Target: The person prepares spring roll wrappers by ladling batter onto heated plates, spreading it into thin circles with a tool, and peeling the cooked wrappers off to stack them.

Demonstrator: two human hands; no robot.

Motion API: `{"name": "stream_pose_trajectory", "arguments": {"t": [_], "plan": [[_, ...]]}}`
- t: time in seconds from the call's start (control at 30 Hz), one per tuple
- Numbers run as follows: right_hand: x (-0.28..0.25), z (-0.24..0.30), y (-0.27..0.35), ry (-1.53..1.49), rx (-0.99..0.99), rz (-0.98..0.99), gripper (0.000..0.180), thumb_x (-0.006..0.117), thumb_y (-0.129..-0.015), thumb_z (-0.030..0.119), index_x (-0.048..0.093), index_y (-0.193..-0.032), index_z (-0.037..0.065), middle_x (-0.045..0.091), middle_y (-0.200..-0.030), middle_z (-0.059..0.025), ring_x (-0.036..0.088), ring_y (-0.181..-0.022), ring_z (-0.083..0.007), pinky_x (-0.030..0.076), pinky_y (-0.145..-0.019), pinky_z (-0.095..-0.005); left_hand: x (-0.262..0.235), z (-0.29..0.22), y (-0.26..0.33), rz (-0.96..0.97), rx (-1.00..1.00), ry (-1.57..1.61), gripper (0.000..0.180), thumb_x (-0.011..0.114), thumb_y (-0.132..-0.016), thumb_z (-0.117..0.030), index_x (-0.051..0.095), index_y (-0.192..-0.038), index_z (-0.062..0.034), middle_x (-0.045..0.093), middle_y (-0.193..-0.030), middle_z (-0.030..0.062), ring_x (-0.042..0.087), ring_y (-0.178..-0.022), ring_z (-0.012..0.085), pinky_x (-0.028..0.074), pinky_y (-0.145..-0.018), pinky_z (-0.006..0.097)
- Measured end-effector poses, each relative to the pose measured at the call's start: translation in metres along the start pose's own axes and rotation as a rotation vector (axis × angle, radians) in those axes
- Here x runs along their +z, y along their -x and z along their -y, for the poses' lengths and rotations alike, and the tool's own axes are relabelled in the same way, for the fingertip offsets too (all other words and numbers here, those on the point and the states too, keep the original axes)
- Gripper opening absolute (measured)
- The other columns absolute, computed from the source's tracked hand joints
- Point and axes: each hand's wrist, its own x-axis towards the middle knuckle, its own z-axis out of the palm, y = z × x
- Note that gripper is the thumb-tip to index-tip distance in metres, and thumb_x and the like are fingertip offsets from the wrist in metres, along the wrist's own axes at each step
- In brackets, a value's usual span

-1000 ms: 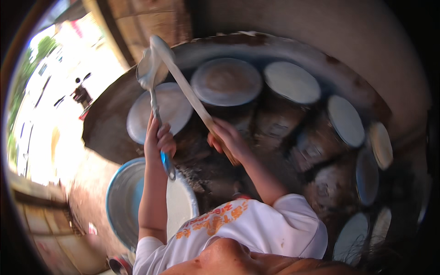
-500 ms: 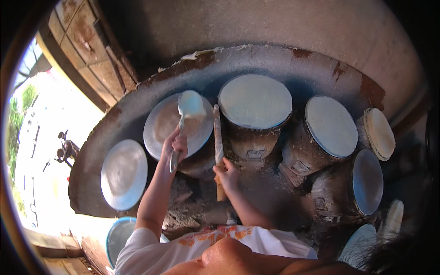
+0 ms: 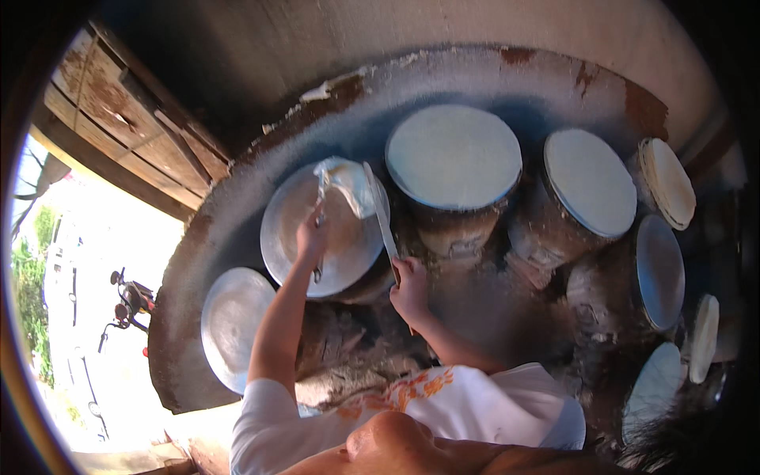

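Note:
My left hand [image 3: 311, 236] is closed round the handle of a metal ladle [image 3: 322, 180], held tilted above a round griddle [image 3: 283, 237]. White batter [image 3: 358, 191] shows beside the ladle's bowl, over the far right part of the griddle; whether it is all touching the metal I cannot tell. Fingers wrapped, my right hand [image 3: 409, 293] grips a long, flat spreading stick [image 3: 380, 210]. Its blade points away from me and lies over the griddle's right edge, close to the batter.
Right of the griddle are two drum stoves topped with pale batter rounds [image 3: 455, 157], [image 3: 590, 186]. Beyond them sit a stack of flatbreads [image 3: 671, 182] and a bare griddle [image 3: 660, 273]. Another bare griddle [image 3: 236, 326] is at left. A curved ledge [image 3: 443, 67] bounds the far side.
The ladle has tipped over and its batter has spread out to the right. The stick's blade has swung left to the griddle's edge. My view has shifted, so the stoves sit differently.

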Motion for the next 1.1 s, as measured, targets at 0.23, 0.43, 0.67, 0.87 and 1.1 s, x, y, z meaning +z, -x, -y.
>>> {"name": "stream_pose_trajectory", "arguments": {"t": [0.23,0.43,0.67,0.87,1.1], "plan": [[0.019,0.012,-0.053,0.207,-0.128,0.102,0.042,0.057,-0.067,-0.006,0.058,-0.108,0.001,0.052,-0.105,-0.0162,0.050,-0.099,-0.0355,0.044,-0.082,-0.0438,-0.012,0.030,-0.015,-0.108,0.084,-0.082,0.052,0.059,-0.082,-0.015,0.051,-0.133,-0.0234,0.062,-0.072,0.0085,0.057,-0.058,0.0168,0.048,-0.059,0.034],[0.013,0.023,-0.027,0.207,-0.114,0.155,0.041,0.057,-0.063,-0.006,0.059,-0.104,-0.001,0.056,-0.101,-0.0167,0.053,-0.099,-0.0347,0.044,-0.086,-0.0413,-0.027,0.027,0.009,-0.007,-0.001,0.122,0.051,0.057,-0.088,-0.013,0.046,-0.137,-0.0206,0.047,-0.055,0.0017,0.043,-0.039,0.0111,0.037,-0.037,0.029],[0.007,0.001,-0.043,0.273,-0.087,0.109,0.037,0.058,-0.067,-0.004,0.062,-0.103,0.004,0.058,-0.098,-0.0126,0.053,-0.097,-0.0338,0.046,-0.080,-0.0426,-0.048,0.042,0.017,0.015,-0.120,0.587,0.055,0.056,-0.089,-0.011,0.039,-0.141,-0.0197,0.043,-0.056,-0.0014,0.039,-0.038,0.0097,0.034,-0.035,0.026],[0.060,0.033,-0.084,0.230,-0.158,0.181,0.036,0.058,-0.067,-0.001,0.063,-0.102,0.005,0.058,-0.099,-0.0120,0.054,-0.097,-0.0329,0.047,-0.080,-0.0423,-0.077,0.040,0.027,0.022,-0.202,0.992,0.053,0.047,-0.092,-0.010,0.032,-0.142,-0.0189,0.034,-0.053,-0.0036,0.035,-0.039,0.0072,0.032,-0.035,0.023],[0.075,0.033,-0.084,0.263,-0.153,0.238,0.030,0.055,-0.074,0.003,0.060,-0.104,0.007,0.054,-0.109,-0.0098,0.053,-0.099,-0.0329,0.048,-0.081,-0.0422,-0.091,0.057,0.055,0.270,-0.226,1.635,0.042,0.042,-0.098,-0.017,0.039,-0.136,-0.0341,0.030,-0.059,-0.0055,0.032,-0.044,0.0040,0.031,-0.037,0.017]]}}
